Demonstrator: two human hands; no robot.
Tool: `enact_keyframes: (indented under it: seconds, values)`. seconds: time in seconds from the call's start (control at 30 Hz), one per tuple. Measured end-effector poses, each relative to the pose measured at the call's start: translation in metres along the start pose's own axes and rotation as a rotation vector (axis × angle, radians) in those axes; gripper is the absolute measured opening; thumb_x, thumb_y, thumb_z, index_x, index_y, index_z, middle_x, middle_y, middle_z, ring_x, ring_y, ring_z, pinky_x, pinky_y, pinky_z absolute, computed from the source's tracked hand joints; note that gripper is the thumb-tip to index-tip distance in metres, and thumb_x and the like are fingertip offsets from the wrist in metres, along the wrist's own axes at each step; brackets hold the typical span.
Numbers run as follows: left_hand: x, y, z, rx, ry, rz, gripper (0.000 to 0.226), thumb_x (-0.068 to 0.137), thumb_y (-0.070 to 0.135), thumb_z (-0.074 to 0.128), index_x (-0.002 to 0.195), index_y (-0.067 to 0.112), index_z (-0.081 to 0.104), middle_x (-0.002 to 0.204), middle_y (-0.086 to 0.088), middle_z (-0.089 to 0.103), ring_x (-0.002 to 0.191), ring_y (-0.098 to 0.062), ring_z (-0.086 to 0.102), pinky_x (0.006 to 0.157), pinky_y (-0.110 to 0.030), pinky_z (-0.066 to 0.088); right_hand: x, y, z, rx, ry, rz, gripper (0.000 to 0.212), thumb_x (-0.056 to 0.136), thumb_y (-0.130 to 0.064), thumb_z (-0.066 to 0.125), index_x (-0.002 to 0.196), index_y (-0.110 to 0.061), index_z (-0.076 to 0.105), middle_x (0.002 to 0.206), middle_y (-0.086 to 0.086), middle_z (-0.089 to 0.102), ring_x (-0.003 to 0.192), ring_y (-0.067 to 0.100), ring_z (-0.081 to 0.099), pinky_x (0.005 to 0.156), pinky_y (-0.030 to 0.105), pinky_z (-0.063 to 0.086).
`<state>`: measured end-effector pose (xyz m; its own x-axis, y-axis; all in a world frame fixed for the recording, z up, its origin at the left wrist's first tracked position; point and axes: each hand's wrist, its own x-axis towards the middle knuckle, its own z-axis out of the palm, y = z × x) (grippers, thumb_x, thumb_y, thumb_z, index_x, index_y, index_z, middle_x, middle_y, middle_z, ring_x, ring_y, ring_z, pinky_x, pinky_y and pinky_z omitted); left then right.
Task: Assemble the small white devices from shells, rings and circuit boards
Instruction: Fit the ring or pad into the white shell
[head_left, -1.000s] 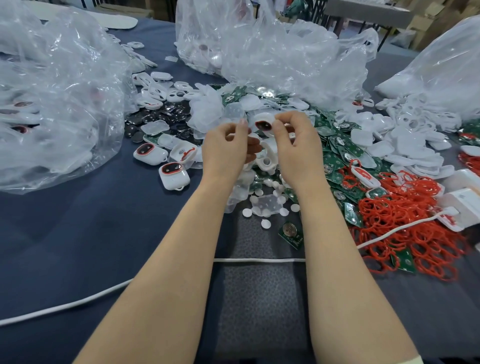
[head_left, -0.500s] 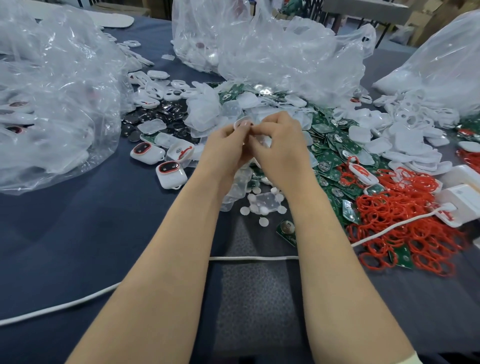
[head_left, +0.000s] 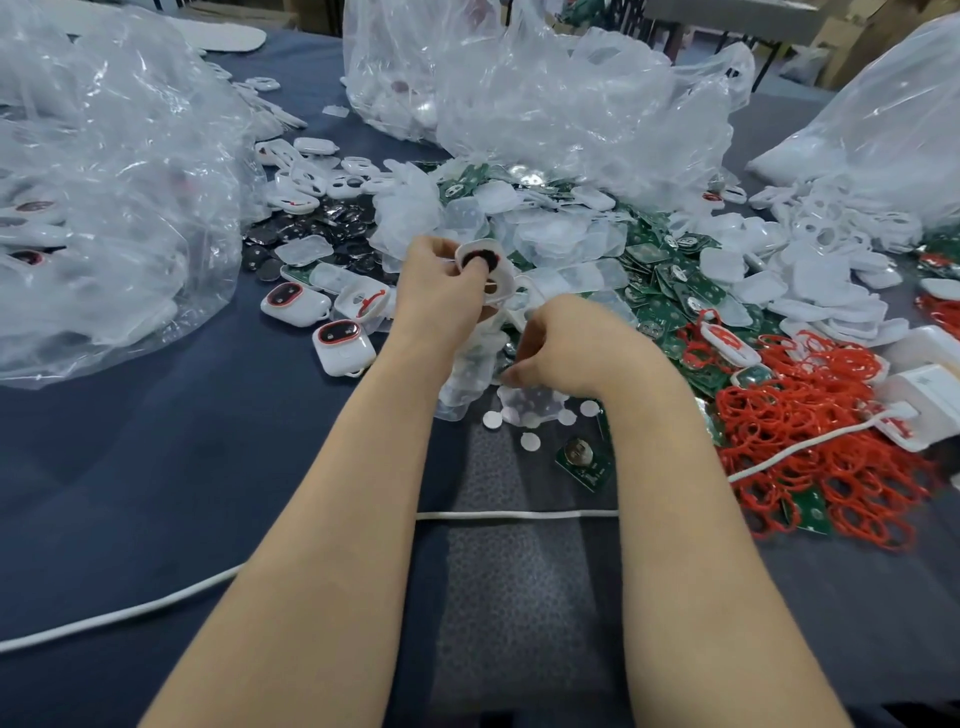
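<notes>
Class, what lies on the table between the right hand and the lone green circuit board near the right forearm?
In the head view, small white round discs lie scattered on the dark cloth between the right hand and the circuit board.

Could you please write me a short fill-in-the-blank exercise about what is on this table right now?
The ___ hand holds a white shell. The heap of rings is ___. The circuit boards are ___. The white cable runs ___ both forearms.
Missing words: left; red; green; under.
</notes>
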<state>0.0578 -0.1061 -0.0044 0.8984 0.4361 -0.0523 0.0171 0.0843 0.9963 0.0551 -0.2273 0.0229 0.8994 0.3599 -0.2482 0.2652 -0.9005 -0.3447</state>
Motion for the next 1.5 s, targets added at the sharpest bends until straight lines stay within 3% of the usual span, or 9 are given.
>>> enact_keyframes:
  seconds: [0.1, 0.2, 0.4, 0.6, 0.77, 0.87, 1.03, 1.17, 1.5]
  values:
    - [-0.002, 0.001, 0.000, -0.042, 0.015, -0.003, 0.015, 0.095, 0.010, 0.057, 0.105, 0.014, 0.046, 0.089, -0.001, 0.058, 0.075, -0.008, 0.060, 0.057, -0.018, 0.057, 0.003, -0.005, 0.005, -0.113, 0.018, 0.004, 0.021, 0.080, -0.023, 0.074, 0.081, -0.008, 0.059, 0.074, 0.006, 0.059, 0.076, 0.026, 0.060, 0.065, 0.031, 0.047]
    - [-0.003, 0.001, 0.001, -0.078, 0.032, 0.011, 0.013, 0.094, 0.008, 0.056, 0.098, 0.017, 0.049, 0.090, 0.000, 0.056, 0.076, -0.011, 0.060, 0.057, -0.019, 0.057, 0.005, -0.009, 0.009, -0.166, 0.043, 0.011, 0.034, 0.082, -0.015, 0.070, 0.064, -0.014, 0.042, 0.063, 0.003, 0.046, 0.071, 0.025, 0.052, 0.064, 0.030, 0.041]
    - [-0.002, 0.000, 0.001, -0.101, 0.031, 0.010, 0.013, 0.093, 0.009, 0.058, 0.094, 0.020, 0.051, 0.095, 0.002, 0.055, 0.080, -0.013, 0.061, 0.056, -0.019, 0.057, 0.005, -0.008, 0.010, -0.136, 0.100, 0.015, 0.029, 0.085, -0.008, 0.062, 0.070, -0.016, 0.038, 0.069, 0.002, 0.040, 0.077, 0.025, 0.049, 0.067, 0.032, 0.041]
    - [0.000, -0.002, 0.001, -0.121, 0.031, -0.007, 0.015, 0.093, 0.014, 0.061, 0.104, 0.015, 0.050, 0.091, -0.002, 0.060, 0.080, -0.017, 0.065, 0.054, -0.016, 0.054, 0.005, -0.011, 0.014, -0.124, 0.118, 0.020, 0.035, 0.082, -0.009, 0.066, 0.062, -0.014, 0.038, 0.064, 0.002, 0.041, 0.057, 0.018, 0.042, 0.054, 0.026, 0.033]
    - [-0.001, -0.002, 0.001, -0.106, 0.023, 0.013, 0.012, 0.093, 0.012, 0.061, 0.090, 0.018, 0.051, 0.086, -0.002, 0.061, 0.079, -0.017, 0.065, 0.055, -0.017, 0.054, 0.006, -0.015, 0.017, -0.104, 0.130, 0.013, 0.033, 0.081, 0.000, 0.058, 0.062, -0.013, 0.034, 0.065, 0.003, 0.039, 0.056, 0.018, 0.040, 0.048, 0.027, 0.031]
    - [-0.002, -0.002, 0.000, -0.080, 0.031, 0.033, 0.016, 0.093, 0.012, 0.061, 0.086, 0.022, 0.051, 0.088, -0.002, 0.061, 0.078, -0.015, 0.066, 0.053, -0.015, 0.052, 0.008, -0.010, 0.015, -0.080, 0.101, 0.000, 0.022, 0.084, -0.003, 0.059, 0.068, -0.009, 0.045, 0.069, 0.006, 0.049, 0.058, 0.019, 0.047, 0.047, 0.025, 0.032]
    - [0.000, -0.003, -0.001, -0.075, 0.030, 0.032, 0.015, 0.093, 0.011, 0.061, 0.086, 0.022, 0.053, 0.090, -0.004, 0.061, 0.078, -0.015, 0.066, 0.054, -0.016, 0.053, 0.007, 0.014, -0.001, 0.395, 0.267, -0.033, 0.007, 0.087, -0.021, 0.068, 0.081, -0.019, 0.064, 0.083, -0.001, 0.068, 0.073, 0.013, 0.063, 0.064, 0.023, 0.050]
    - [0.001, -0.005, 0.002, -0.064, 0.017, 0.036, 0.012, 0.092, 0.012, 0.062, 0.088, 0.020, 0.054, 0.096, -0.012, 0.064, 0.081, -0.017, 0.067, 0.057, -0.019, 0.056, 0.012, 0.016, -0.002, 0.990, 0.380, -0.089, 0.011, 0.084, -0.003, 0.069, 0.081, -0.014, 0.067, 0.070, 0.003, 0.070, 0.065, 0.012, 0.067, 0.072, 0.030, 0.059]
    - [-0.001, -0.005, 0.006, -0.003, 0.003, 0.083, 0.007, 0.092, 0.011, 0.061, 0.096, 0.014, 0.056, 0.088, -0.010, 0.069, 0.076, -0.015, 0.071, 0.066, -0.025, 0.059, 0.021, 0.012, 0.005, 0.997, 0.471, -0.088, 0.011, 0.083, -0.006, 0.072, 0.081, -0.016, 0.066, 0.068, 0.001, 0.067, 0.063, 0.010, 0.064, 0.071, 0.030, 0.058]
